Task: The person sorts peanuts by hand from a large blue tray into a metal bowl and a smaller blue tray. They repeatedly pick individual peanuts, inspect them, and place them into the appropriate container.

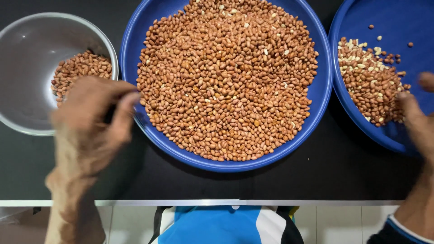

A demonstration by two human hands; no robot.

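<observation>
A large blue plate in the middle is heaped with red-skinned peanuts. My left hand is blurred and hovers between that plate's left rim and a steel bowl holding a small pile of peanuts. Its fingers are curled together, and whatever is inside them is hidden. My right hand is at the right edge over a second blue plate, fingers apart, beside that plate's smaller pile of peanuts and pale split pieces.
Everything sits on a black tabletop whose pale front edge runs across the bottom. Below the edge I see blue, white and black clothing and light floor tiles.
</observation>
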